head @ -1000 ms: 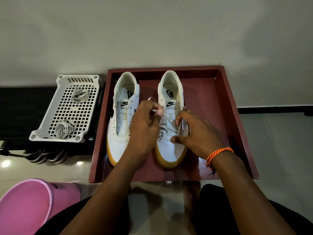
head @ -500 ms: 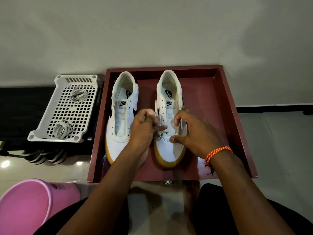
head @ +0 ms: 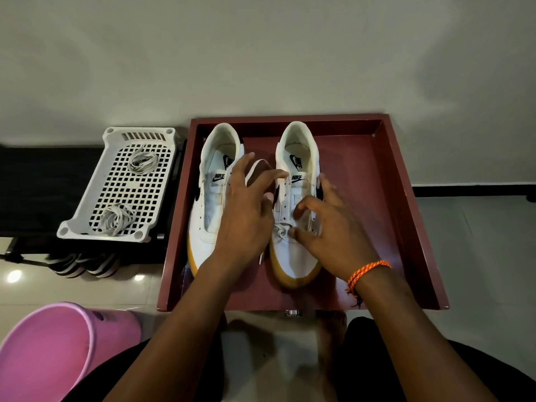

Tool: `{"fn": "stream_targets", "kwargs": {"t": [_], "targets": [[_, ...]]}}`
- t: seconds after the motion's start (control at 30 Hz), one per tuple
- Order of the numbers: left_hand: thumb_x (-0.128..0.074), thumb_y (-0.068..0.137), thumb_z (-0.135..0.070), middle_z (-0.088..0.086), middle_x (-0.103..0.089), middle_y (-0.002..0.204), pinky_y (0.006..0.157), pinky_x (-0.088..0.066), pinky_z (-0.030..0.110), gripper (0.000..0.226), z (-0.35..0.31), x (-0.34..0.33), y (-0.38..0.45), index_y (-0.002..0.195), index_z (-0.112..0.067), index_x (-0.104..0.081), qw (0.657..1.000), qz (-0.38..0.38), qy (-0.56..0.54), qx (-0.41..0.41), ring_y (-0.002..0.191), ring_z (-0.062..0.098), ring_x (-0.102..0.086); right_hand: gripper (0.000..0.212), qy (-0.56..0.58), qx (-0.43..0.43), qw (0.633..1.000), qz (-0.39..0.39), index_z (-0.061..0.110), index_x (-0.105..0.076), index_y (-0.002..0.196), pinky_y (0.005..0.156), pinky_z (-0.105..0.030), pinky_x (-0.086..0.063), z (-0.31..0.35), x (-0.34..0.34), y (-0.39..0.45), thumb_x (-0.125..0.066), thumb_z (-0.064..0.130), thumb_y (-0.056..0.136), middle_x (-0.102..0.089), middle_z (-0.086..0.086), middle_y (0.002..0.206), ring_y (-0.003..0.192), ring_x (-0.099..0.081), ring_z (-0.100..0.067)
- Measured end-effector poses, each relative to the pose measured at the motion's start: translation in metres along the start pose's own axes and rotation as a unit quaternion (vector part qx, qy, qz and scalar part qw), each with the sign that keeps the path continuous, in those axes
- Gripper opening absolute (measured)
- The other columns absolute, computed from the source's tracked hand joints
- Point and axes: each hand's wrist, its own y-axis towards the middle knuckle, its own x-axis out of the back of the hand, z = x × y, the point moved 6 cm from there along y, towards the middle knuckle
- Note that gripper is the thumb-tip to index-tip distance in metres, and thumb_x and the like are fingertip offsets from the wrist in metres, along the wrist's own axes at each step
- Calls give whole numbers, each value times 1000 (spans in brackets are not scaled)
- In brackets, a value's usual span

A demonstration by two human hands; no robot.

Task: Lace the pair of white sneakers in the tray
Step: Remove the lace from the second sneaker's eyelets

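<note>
Two white sneakers sit side by side in the red tray (head: 400, 204), toes toward the person. The left sneaker (head: 208, 216) is partly hidden behind the left hand (head: 246, 216), whose fingers are spread and hold nothing. The right hand (head: 330, 230) covers the outer side of the right sneaker (head: 293, 250); its fingers curl loosely over the eyelets, grip unclear. A lace (head: 280, 232) bunches near the toe, its run hard to follow.
</note>
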Motion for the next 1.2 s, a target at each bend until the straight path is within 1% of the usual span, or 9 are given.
{"fn": "stream_targets", "kwargs": {"t": [0.17,0.33,0.47,0.57,0.63,0.83,0.93,1.07,1.2], "targets": [[-56,92,6,-1,-9,176,130,-20,50,66,-14,5,-2,141,-37,-63,996,27,78,-26,164,26,-2,23,-58,25,995,-78,30,-63,93,114,-56,-35,19,-6,-7,-79,46,89,0,3,177,162,-4,-27],[-53,88,-17,-6,-22,174,114,-46,54,57,-20,-1,-6,138,-41,-64,986,124,92,-70,158,23,-26,7,-7,40,992,-122,25,-72,87,106,-59,-46,21,0,-7,-78,28,89,-22,3,173,156,-23,-28],[-71,91,-44,-17,-14,176,81,-60,41,25,-18,-5,-8,116,-42,-66,976,163,129,-71,136,14,-56,7,46,21,988,-144,21,-72,81,98,-36,-48,17,5,-7,-77,21,86,-28,11,168,148,-25,-14],[-76,90,-50,-18,-21,174,75,-60,39,26,-13,-6,-7,110,-39,-65,977,147,134,-76,127,9,-61,8,49,3,984,-170,19,-72,79,82,-14,-36,14,9,-8,-76,19,87,-30,12,165,146,-26,-12],[-76,90,-53,-18,-27,171,80,-60,43,30,-10,-7,-6,112,-40,-62,977,152,133,-69,131,14,-61,9,43,-19,979,-199,18,-72,80,80,-16,-34,9,15,-6,-76,19,87,-33,8,164,146,-31,-19],[-79,93,-34,-11,-50,140,85,-59,42,31,-2,-8,-6,118,-41,-62,981,175,81,-28,105,10,-62,13,134,-94,934,-316,24,-69,79,96,-24,-42,-22,51,-5,-73,16,88,-51,-1,146,127,-51,-15],[-74,95,-26,-7,-54,108,77,-55,35,28,-3,-5,-6,119,-37,-64,981,174,72,-35,93,10,-60,6,197,-142,907,-343,22,-70,82,91,-11,-44,-44,64,0,-69,24,87,-62,-5,131,104,-64,-11],[-70,93,-21,-4,-62,77,60,-46,32,31,-10,-8,-9,116,-38,-59,976,198,77,-42,70,13,-59,18,284,-194,857,-383,27,-71,77,84,-54,-61,-65,71,-2,-59,40,81,-72,-7,94,83,-70,-25],[-67,90,-13,-1,-60,68,58,-52,44,38,-9,-8,-10,116,-41,-60,978,197,67,-26,62,18,-57,21,342,-228,813,-413,25,-67,71,76,-61,-59,-77,77,-7,-62,42,81,-72,-8,78,75,-67,-35]]}}
